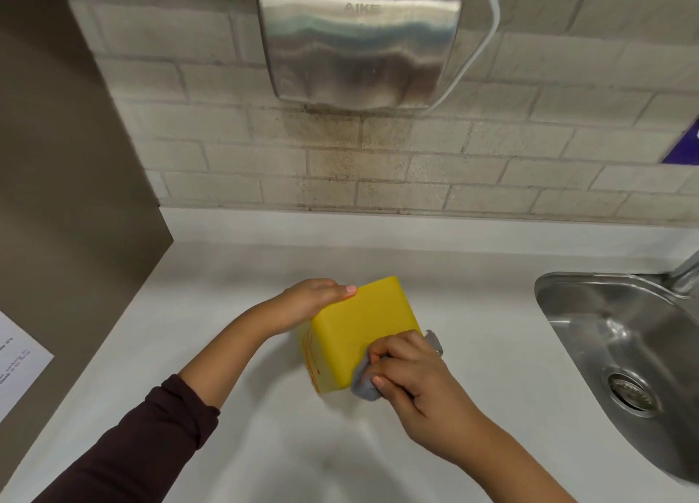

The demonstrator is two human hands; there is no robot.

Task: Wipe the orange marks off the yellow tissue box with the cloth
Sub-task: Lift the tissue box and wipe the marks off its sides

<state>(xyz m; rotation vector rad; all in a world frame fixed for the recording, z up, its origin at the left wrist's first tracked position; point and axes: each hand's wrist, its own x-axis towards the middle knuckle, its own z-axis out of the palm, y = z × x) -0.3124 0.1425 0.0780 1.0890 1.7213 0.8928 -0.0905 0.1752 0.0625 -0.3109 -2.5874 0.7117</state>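
Observation:
The yellow tissue box [359,328] stands tilted on the white counter [264,446], a little right of the middle. Orange marks [312,359] show on its narrow left face. My left hand [310,302] grips the box's upper left edge, thumb lying over the top. My right hand [408,374] presses a bunched grey cloth [363,383] against the lower right corner of the box's broad face. Part of the cloth pokes out behind my right hand; the rest is hidden under my fingers.
A steel sink [624,355] with its drain [631,391] is set into the counter at the right, a tap [686,275] above it. A metal hand dryer [359,37] hangs on the brick wall. A brown panel [56,200] bounds the left side.

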